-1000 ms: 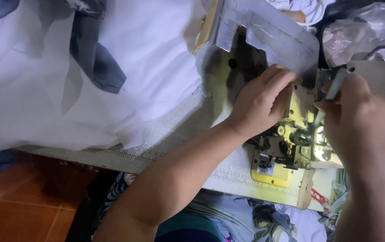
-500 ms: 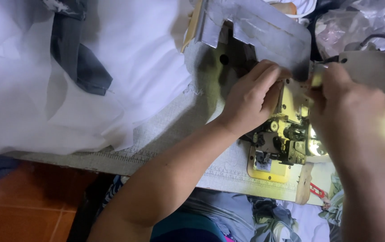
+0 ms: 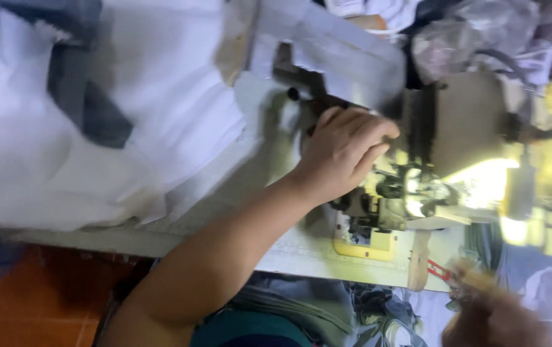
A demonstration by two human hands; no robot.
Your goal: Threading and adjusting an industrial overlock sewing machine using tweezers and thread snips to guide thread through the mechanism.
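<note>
- The left hand lies on the sewing machine, just at 10 o'clock from the lit needle area.
- Its fingers are curled down over the machine's front parts; whether they pinch a thread or a small piece there I cannot tell, as the hand hides what is under it.
- The left forearm runs in from 7 o'clock, across the table edge, wrist bent slightly up.
- The right hand is a blur at the 5 o'clock corner, low and well apart from the machine; its fingers cannot be read, and I cannot tell whether it holds anything.
- The white cloth lies heaped at 9 o'clock, with a grey strip across it; neither appears to sit under the needle.
- By my judgement the work is at a setting-up or adjusting stage: the hand is at the mechanism, no cloth is being fed, and stitching on this heap is not yet under way.
- A yellow plate sits at 6 o'clock below the needle area, uncovered.
</note>
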